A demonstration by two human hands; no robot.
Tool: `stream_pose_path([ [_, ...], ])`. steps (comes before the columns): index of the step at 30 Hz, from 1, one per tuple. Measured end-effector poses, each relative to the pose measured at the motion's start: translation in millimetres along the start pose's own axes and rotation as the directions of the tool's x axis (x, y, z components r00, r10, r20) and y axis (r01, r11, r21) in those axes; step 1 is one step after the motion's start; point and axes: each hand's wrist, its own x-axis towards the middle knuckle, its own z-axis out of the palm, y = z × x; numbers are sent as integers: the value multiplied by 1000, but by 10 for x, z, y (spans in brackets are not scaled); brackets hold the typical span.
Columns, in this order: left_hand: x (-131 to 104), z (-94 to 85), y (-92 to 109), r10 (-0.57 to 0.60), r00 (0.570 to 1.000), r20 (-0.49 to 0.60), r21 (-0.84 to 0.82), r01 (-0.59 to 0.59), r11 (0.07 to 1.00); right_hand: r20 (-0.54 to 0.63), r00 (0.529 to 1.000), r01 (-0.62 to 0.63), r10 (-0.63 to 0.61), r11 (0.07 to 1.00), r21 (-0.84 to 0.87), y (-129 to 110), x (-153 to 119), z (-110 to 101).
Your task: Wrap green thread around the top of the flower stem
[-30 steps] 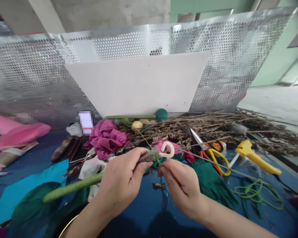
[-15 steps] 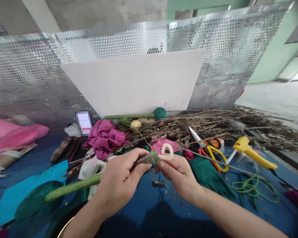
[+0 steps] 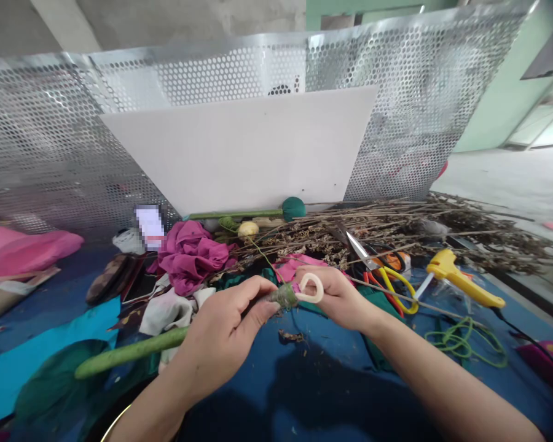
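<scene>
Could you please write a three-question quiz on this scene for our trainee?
1. Which hand is closed around the thick green stem, left or right?
2. True or false: from the person's view, the yellow glue gun lies to the right of the yellow-handled scissors.
3. Fill in the colour: the round piece in front of the white board is dark ____.

Key: 1. The left hand. 2. True. 3. Green.

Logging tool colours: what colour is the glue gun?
Yellow glue gun, clearest in the head view.
</scene>
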Motion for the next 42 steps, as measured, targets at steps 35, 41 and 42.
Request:
stream_pose_path([
  [35,56,-170,-145,-14,1000,-9,-315,11,949,113,994,-20,5,991,133,-159,-132,169],
  [41,40,-161,-163,-13,1000,14,-362,17,932,32,993,-117,113,947,300,-45,-115,204],
  [42,38,-159,-162,-9,1000,22,-368,17,930,24,991,-132,131,929,345,-22,-113,219],
])
